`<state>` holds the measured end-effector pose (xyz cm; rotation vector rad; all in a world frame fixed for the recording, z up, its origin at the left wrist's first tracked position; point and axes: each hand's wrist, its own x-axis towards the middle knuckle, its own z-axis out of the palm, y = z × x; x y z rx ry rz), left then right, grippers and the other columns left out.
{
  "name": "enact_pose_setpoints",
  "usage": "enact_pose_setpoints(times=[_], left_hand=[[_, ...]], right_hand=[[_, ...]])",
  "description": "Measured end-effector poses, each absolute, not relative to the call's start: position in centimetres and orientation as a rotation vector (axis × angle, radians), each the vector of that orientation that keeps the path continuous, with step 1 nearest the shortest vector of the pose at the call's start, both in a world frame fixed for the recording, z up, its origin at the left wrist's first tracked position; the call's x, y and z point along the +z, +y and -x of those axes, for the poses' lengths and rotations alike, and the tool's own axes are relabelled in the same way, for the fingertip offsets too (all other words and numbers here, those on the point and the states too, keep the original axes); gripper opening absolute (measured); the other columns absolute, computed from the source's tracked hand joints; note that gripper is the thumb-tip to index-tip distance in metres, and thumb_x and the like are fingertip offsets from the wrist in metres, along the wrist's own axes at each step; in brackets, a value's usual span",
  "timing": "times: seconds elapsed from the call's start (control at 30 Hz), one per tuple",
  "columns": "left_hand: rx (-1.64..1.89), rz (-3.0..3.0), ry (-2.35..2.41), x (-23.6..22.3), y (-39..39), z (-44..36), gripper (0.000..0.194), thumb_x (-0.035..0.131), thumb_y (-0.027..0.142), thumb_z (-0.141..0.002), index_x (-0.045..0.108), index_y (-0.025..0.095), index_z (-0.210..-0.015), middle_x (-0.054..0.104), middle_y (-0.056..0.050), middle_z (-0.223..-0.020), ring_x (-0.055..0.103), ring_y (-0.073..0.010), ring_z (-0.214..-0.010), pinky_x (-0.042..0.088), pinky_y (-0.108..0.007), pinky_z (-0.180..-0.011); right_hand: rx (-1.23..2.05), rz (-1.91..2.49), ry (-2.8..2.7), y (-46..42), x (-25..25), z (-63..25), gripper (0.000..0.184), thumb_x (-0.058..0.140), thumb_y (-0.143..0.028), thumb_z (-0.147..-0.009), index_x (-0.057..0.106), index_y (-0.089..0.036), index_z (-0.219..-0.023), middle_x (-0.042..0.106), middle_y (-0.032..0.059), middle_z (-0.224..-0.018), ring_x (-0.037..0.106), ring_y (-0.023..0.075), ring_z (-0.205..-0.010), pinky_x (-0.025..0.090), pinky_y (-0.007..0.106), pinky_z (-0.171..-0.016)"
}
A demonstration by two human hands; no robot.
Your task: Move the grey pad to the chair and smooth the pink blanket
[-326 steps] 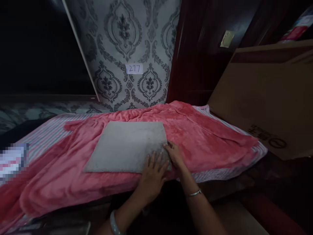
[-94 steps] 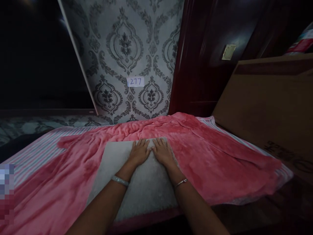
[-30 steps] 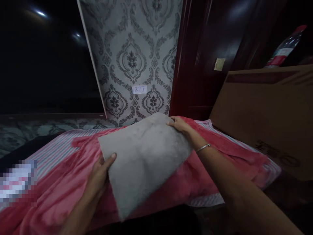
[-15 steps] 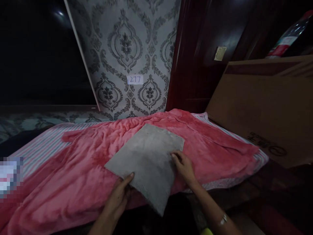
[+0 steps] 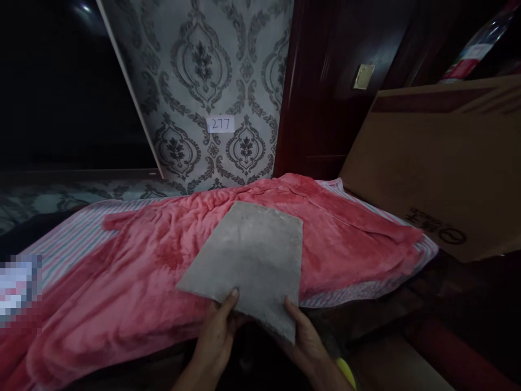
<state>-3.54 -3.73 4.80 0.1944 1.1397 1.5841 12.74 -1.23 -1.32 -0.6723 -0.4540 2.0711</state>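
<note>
A flat grey sheet, perhaps a thin board or tile (image 5: pixel 252 252), is held up at a tilt above the front of the bed-like surface. My left hand (image 5: pixel 217 331) grips its lower left edge, thumb on top and fingers hidden beneath. At the lower right corner, my right hand (image 5: pixel 305 336) pinches the sheet, with its thumb on the upper face. Behind and below it spreads a pink fleece blanket (image 5: pixel 122 293), wrinkled, over a striped cloth (image 5: pixel 67 247).
A large cardboard box (image 5: pixel 431 163) stands at the right, with a bottle (image 5: pixel 468 57) behind its top edge. A dark screen (image 5: pixel 69 92) fills the upper left. Patterned wallpaper carries a paper label (image 5: pixel 221 124) reading 277. A switch (image 5: pixel 363 76) sits on dark wood.
My right hand has moved down the right edge to the lower corner. The sheet has turned slightly, its near corner shifting right. The view has shifted a little.
</note>
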Motion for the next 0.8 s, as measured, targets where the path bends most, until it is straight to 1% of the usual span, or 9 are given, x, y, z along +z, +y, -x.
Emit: enact_pose_setpoints(times=[0.1,0.2,0.27,0.37,0.47,0.57,0.63,0.73,0.8], left_hand=[[1.524,-0.233,1.130,3.8,-4.6,3.4,0.061,0.087,0.027,-0.064,0.062,0.016,-0.118,0.075,-0.013,-0.107,0.073,-0.0305,-0.091,0.063,-0.040,-0.074],[1.480,-0.221,1.079,3.2,-4.9,4.1,0.056,0.085,0.025,-0.064,0.063,0.014,-0.115,0.075,-0.015,-0.106,0.073,-0.0316,-0.089,0.062,-0.045,-0.080],[1.488,-0.149,1.048,3.2,-4.8,4.9,0.043,0.079,0.020,-0.068,0.064,0.015,-0.108,0.075,-0.013,-0.103,0.073,-0.0309,-0.087,0.061,-0.048,-0.083],[1.550,-0.009,1.014,3.7,-4.5,6.8,0.017,0.065,0.020,-0.074,0.063,0.017,-0.091,0.074,-0.011,-0.089,0.072,-0.0278,-0.081,0.061,-0.047,-0.079],[1.675,0.056,0.950,4.8,-4.5,9.2,0.008,0.058,0.021,-0.076,0.061,0.019,-0.083,0.073,-0.009,-0.089,0.072,-0.0247,-0.083,0.061,-0.046,-0.084],[1.704,0.039,0.934,5.5,-4.8,11.3,0.010,0.056,0.019,-0.078,0.062,0.020,-0.086,0.074,-0.010,-0.094,0.072,-0.0247,-0.087,0.056,-0.052,-0.095],[1.680,0.005,0.920,5.5,-5.2,12.2,0.015,0.054,0.021,-0.081,0.064,0.018,-0.092,0.074,-0.013,-0.095,0.073,-0.0274,-0.089,0.054,-0.057,-0.097],[1.669,-0.051,0.850,5.0,-5.6,13.0,0.035,0.055,0.031,-0.084,0.066,0.017,-0.114,0.075,-0.018,-0.101,0.072,-0.0336,-0.099,0.051,-0.061,-0.100],[1.598,-0.031,0.855,4.8,-5.4,13.1,0.048,0.057,0.036,-0.085,0.062,0.014,-0.128,0.076,-0.019,-0.103,0.071,-0.0362,-0.106,0.050,-0.059,-0.102]], right_hand=[[2.065,0.725,-0.358,-1.3,-1.4,-12.2,0.049,0.090,-0.040,-0.065,0.074,-0.014,-0.103,0.076,0.0094,-0.100,0.069,0.0300,-0.107,0.053,0.043,-0.097],[2.050,0.718,-0.373,-1.3,-1.4,-12.5,0.044,0.088,-0.033,-0.066,0.073,-0.016,-0.104,0.076,0.0085,-0.101,0.067,0.0307,-0.111,0.052,0.044,-0.099],[2.053,0.729,-0.387,-1.3,-1.2,-12.8,0.042,0.087,-0.034,-0.067,0.073,-0.017,-0.102,0.076,0.0082,-0.102,0.066,0.0310,-0.113,0.052,0.045,-0.100],[2.033,0.797,-0.383,-1.4,-0.4,-12.9,0.046,0.089,-0.036,-0.061,0.072,-0.016,-0.099,0.075,0.0100,-0.102,0.065,0.0322,-0.113,0.052,0.045,-0.101],[2.020,0.832,-0.381,-1.5,0.7,-12.9,0.048,0.089,-0.033,-0.057,0.071,-0.014,-0.098,0.075,0.0100,-0.100,0.067,0.0328,-0.110,0.053,0.045,-0.100],[2.022,0.828,-0.486,-1.6,1.7,-13.5,0.038,0.084,-0.032,-0.063,0.072,-0.017,-0.096,0.075,0.0086,-0.102,0.067,0.0327,-0.108,0.054,0.046,-0.099],[2.005,0.843,-0.582,-1.7,2.1,-14.4,0.034,0.080,-0.034,-0.066,0.072,-0.019,-0.095,0.075,0.0082,-0.102,0.069,0.0325,-0.104,0.055,0.047,-0.098],[1.960,0.921,-0.683,-2.1,2.3,-16.2,0.035,0.078,-0.041,-0.067,0.073,-0.021,-0.095,0.075,0.0088,-0.097,0.070,0.0336,-0.099,0.056,0.050,-0.097],[1.903,0.977,-0.715,-2.6,2.2,-17.5,0.040,0.078,-0.047,-0.065,0.074,-0.024,-0.097,0.074,0.0086,-0.097,0.070,0.0362,-0.099,0.057,0.054,-0.095]])
